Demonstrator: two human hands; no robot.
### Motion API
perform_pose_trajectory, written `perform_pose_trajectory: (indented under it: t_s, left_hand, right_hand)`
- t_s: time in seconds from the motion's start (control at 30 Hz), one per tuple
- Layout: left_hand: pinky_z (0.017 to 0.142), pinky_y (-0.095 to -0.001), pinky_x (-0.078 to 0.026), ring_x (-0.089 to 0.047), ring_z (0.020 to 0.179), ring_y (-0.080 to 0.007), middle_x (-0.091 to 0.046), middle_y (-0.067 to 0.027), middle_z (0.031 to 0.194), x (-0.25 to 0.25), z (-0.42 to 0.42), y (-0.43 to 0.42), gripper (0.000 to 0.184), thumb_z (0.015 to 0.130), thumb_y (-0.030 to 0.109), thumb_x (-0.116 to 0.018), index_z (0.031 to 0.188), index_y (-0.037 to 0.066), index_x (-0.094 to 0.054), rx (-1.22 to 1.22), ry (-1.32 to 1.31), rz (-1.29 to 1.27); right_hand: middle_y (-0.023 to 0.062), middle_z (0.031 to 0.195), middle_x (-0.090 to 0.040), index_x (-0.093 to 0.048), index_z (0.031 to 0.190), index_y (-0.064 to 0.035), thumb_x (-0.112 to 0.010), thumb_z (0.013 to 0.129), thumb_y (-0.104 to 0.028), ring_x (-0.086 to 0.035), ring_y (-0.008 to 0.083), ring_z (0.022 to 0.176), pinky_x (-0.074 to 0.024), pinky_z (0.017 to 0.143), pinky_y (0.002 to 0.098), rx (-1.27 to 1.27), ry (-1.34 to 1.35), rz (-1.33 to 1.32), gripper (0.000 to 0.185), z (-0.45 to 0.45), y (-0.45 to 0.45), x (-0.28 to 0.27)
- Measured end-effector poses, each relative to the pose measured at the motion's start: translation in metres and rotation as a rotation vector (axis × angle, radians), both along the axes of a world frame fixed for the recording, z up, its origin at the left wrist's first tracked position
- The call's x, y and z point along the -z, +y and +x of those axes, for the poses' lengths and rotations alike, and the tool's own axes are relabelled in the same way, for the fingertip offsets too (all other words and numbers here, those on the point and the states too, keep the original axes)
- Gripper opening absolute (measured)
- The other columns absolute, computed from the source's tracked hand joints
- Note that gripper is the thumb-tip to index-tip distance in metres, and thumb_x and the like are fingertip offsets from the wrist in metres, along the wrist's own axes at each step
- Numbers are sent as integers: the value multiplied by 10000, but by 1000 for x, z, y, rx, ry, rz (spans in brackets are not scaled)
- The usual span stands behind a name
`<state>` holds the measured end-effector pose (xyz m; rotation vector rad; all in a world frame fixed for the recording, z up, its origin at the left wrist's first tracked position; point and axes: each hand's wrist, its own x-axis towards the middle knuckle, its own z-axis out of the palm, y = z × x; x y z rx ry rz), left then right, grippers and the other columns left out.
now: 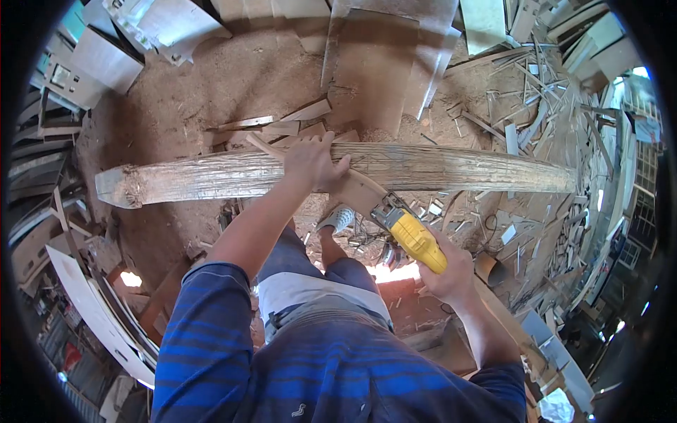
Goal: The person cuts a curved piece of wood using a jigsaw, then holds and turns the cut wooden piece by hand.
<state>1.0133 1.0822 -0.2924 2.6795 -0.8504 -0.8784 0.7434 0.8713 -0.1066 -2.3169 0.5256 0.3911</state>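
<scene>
Wearing a blue striped shirt (317, 381) at the bottom; gripping a yellow power tool (416, 241) right of centre with the right hand (451, 268) curled round it; holding a curved wooden piece (361, 192) at mid-frame, over a long weathered beam (458, 168), under the left hand (312, 162) with fingers bent over its far edge; facing dusty floor (197, 92) and, farther off, flat boards (374, 63) at the top.

Blue-striped dark shirt (310, 381) — shorts (281, 258), apparently greyish-blue.
</scene>
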Motion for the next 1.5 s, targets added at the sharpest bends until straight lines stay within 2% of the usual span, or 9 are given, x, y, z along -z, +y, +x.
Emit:
perform_pose_trajectory:
  t_s: [0.13,0.23,0.53,0.63,0.73,1.03,1.13,1.23,1.5]
  left_hand:
    - [1100,-480,-540,-727,1251,-375,-775,-252,1278,-1,0,3,787,1020,657,-563,1477,19,-616,4,0,-42]
    - [966,-510,-600,-780,1097,-393,-797,-231,1160,16,-3,6,743,997,688,-593,1438,90,-628,-3,-128,-107]
    - [945,-507,-610,-792,1058,-398,-814,-220,1067,21,1,5,726,990,684,-598,1348,55,-641,-66,-63,-54]
    - [949,-498,-611,-793,1057,-393,-815,-225,1074,22,1,6,722,989,673,-602,1351,49,-644,-56,-91,-78]
    - [969,-493,-607,-792,1062,-388,-816,-227,1088,15,2,6,707,999,655,-595,1355,46,-646,-38,-60,-77]
    - [1070,-479,-572,-710,1280,-378,-751,-219,1314,10,7,2,735,1050,615,-536,1497,43,-650,63,37,17]
    - [1069,-481,-571,-710,1275,-376,-751,-218,1305,10,7,2,724,1052,613,-532,1479,43,-666,68,12,-12]
    - [1064,-486,-572,-710,1267,-374,-753,-221,1279,9,6,3,716,1049,609,-536,1469,45,-669,53,24,-23]
    - [1030,-493,-570,-726,1201,-374,-764,-218,1221,11,6,2,666,1041,598,-549,1386,46,-690,58,1,-39]
  right_hand:
    - [279,1085,-807,-623,1511,37,-804,866,-205,-820,427,948,-652,846,469,-8,-26,7,712,1,2,2]
    - [280,1123,-804,-619,1518,30,-800,875,-204,-815,430,991,-646,881,472,4,11,6,708,1,2,1]
    - [243,1147,-820,-644,1489,6,-809,897,-124,-824,376,1082,-632,932,420,88,174,-13,629,-6,7,-10]
    - [226,1129,-823,-649,1484,7,-804,901,-110,-828,358,1075,-629,924,416,141,143,22,614,-14,6,-8]
    - [301,1182,-786,-550,1568,62,-810,890,-167,-797,441,1083,-640,917,477,154,214,53,761,-11,12,-10]
    - [288,1138,-799,-548,1560,77,-803,892,-173,-814,430,1034,-649,890,452,133,113,60,758,-9,15,0]
    - [279,1132,-804,-552,1564,61,-799,888,-174,-818,417,1032,-651,888,445,92,117,38,757,-4,12,-1]
    - [243,1187,-807,-643,1482,19,-800,897,-101,-819,367,1120,-628,931,409,138,145,86,618,10,14,-10]
    - [253,1239,-802,-614,1528,39,-806,873,-89,-810,354,1169,-623,989,397,71,182,91,695,20,8,-12]
